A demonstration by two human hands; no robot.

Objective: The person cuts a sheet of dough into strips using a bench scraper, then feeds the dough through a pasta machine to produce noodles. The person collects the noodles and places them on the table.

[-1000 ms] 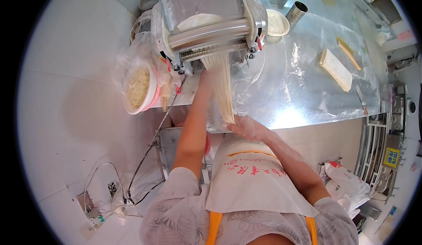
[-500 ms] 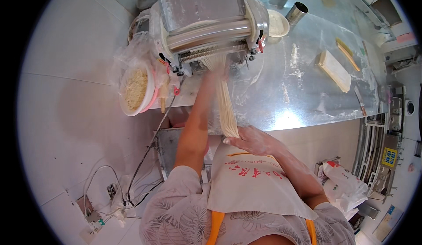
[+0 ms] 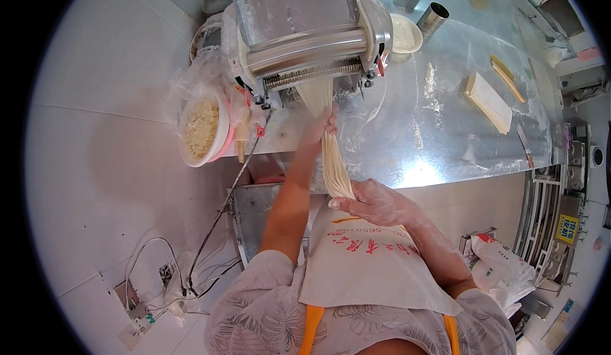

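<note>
A bundle of fresh noodles [image 3: 335, 164] hangs from the cutting rollers of a metal noodle machine [image 3: 299, 8] down toward my apron. My left hand [image 3: 323, 126], slightly blurred, is closed round the strands a little below the rollers, where they fan out above it. Down by the table's front edge, my flour-dusted right hand [image 3: 380, 205] grips the lower end of the same bundle, its thumb lying under the strands. The tips of the noodles are hidden in that hand.
On the floured metal table [image 3: 388, 138] lie a stack of pale sheets [image 3: 489, 103], a wooden-handled brush [image 3: 507, 80] and a knife [image 3: 525, 145]. A flour bowl [image 3: 405, 35] and metal cylinder [image 3: 433, 17] stand beside the machine. Left are a tub of pale crumbs [image 3: 202, 132] and a cord [image 3: 224, 199].
My left hand has come down from the rollers toward me along the noodles. A longer fan of strands now shows above it. My right hand has barely shifted.
</note>
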